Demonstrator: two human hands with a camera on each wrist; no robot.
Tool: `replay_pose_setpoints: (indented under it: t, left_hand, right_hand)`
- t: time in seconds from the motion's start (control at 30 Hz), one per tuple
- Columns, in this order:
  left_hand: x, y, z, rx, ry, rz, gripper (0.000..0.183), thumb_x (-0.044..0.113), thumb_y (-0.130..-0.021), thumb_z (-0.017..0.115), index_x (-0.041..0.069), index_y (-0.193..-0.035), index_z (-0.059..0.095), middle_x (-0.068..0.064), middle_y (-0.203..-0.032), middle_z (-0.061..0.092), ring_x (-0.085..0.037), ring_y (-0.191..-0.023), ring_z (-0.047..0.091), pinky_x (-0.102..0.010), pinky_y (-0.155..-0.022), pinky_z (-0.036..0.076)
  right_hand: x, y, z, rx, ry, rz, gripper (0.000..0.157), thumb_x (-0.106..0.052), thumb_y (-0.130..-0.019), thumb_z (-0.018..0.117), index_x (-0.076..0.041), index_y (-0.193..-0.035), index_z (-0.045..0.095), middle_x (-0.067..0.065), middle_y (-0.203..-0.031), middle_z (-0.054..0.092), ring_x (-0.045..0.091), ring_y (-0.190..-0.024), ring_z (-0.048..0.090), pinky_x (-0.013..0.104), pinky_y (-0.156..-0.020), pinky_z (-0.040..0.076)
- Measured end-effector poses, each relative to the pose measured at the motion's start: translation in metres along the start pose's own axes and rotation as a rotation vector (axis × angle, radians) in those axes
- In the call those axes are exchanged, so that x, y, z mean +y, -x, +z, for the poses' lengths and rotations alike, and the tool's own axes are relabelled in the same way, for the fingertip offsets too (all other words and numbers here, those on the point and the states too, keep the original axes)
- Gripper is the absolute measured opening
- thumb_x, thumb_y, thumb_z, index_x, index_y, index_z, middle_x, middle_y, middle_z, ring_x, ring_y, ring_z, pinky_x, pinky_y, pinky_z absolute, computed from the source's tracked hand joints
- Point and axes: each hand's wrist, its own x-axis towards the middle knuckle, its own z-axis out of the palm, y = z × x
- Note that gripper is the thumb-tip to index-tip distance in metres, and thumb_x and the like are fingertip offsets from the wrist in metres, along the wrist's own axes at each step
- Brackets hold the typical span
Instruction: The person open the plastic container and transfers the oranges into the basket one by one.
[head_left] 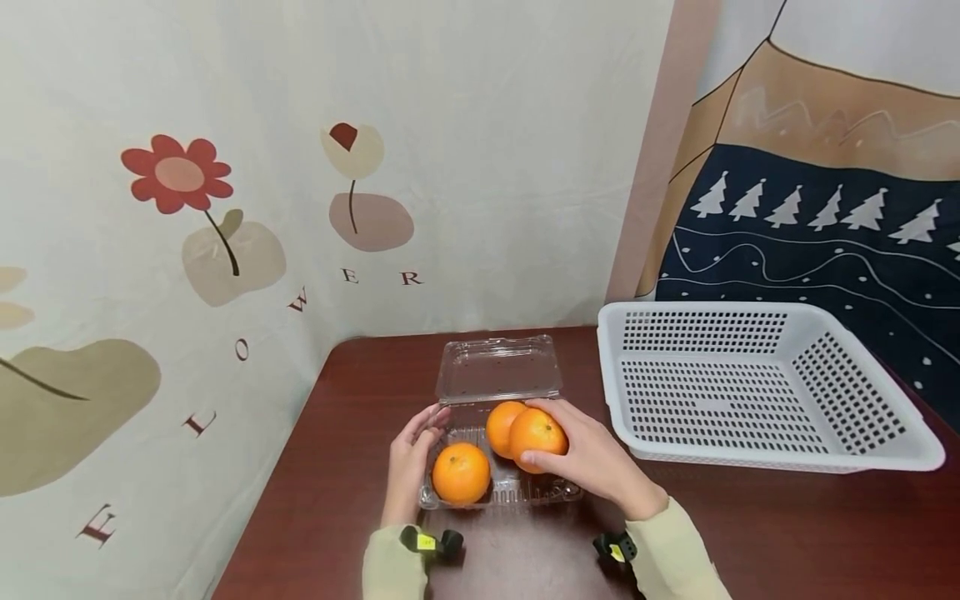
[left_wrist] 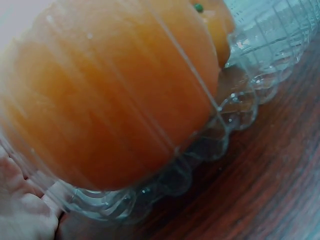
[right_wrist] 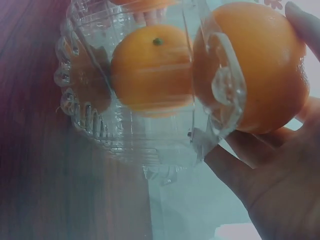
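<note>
Head: R hand [head_left: 588,450] clamped on top orange [head_left: 537,435], stem end twd cam, over R half of clear clamshell [head_left: 517,498]; long axis L-R, lid [head_left: 498,371] back. L hand [head_left: 411,454] loose at L side. L wrist: L orange [left_wrist: 110,100] fills view, hand mostly cut off. R wrist: rear orange [right_wrist: 152,75] shows green stem [right_wrist: 157,41], unseen in head.

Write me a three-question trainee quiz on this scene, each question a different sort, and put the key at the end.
1. How many oranges are in view?
2. Which hand grips the orange nearest the white basket? A) left; B) right; C) neither.
3. True or false: the clear container's lid is closed.

Key:
1. Three.
2. B: the right hand.
3. False: the lid of the clear container is open.
</note>
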Motion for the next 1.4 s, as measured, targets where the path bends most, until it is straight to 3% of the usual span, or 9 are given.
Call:
replay_pose_setpoints:
  t: [0.33,0.57,0.7,1.03,1.4]
  left_hand:
    - [0.000,-0.001,-0.001,-0.010,0.003,-0.028,0.035,0.002,-0.087,0.045,0.013,-0.118,0.056,-0.005,-0.112,0.061,-0.018,-0.105,0.055,-0.023,-0.088,0.043]
    - [0.000,-0.003,-0.001,-0.007,-0.001,-0.028,0.033,0.003,-0.088,0.046,0.014,-0.118,0.056,-0.006,-0.113,0.061,-0.018,-0.106,0.055,-0.023,-0.088,0.043]
    - [0.000,-0.003,-0.001,-0.003,0.000,-0.029,0.033,0.003,-0.087,0.046,0.014,-0.117,0.056,-0.006,-0.112,0.061,-0.017,-0.105,0.056,-0.022,-0.087,0.043]
    - [0.000,-0.001,0.001,-0.006,0.006,-0.019,0.035,0.002,-0.087,0.046,0.012,-0.118,0.056,-0.006,-0.111,0.061,-0.018,-0.105,0.056,-0.023,-0.087,0.043]
    - [-0.001,-0.003,0.000,-0.010,0.011,-0.024,0.033,0.002,-0.088,0.046,0.013,-0.117,0.056,-0.007,-0.112,0.061,-0.018,-0.105,0.056,-0.023,-0.087,0.043]
  right_hand:
    - [0.001,-0.001,-0.006,0.032,-0.157,0.112,0.073,-0.058,-0.064,0.068,-0.030,-0.126,0.041,-0.015,-0.113,0.049,0.008,-0.083,0.054,0.031,-0.070,0.047]
    - [0.000,-0.004,-0.010,0.089,-0.160,0.011,0.068,-0.043,-0.065,0.075,-0.029,-0.123,0.045,-0.016,-0.114,0.046,0.006,-0.089,0.052,0.033,-0.073,0.047]
    - [0.000,-0.004,-0.011,0.094,-0.144,-0.036,0.065,-0.043,-0.066,0.074,-0.031,-0.123,0.045,-0.018,-0.119,0.042,0.004,-0.095,0.050,0.033,-0.077,0.047]
    - [-0.003,0.000,-0.014,0.081,-0.177,-0.042,0.062,-0.045,-0.072,0.069,-0.037,-0.126,0.041,-0.017,-0.122,0.042,0.005,-0.097,0.049,0.032,-0.077,0.047]
    - [-0.007,0.001,-0.022,0.066,-0.135,-0.023,0.060,-0.051,-0.071,0.067,-0.040,-0.125,0.042,-0.021,-0.116,0.046,0.003,-0.090,0.051,0.031,-0.073,0.048]
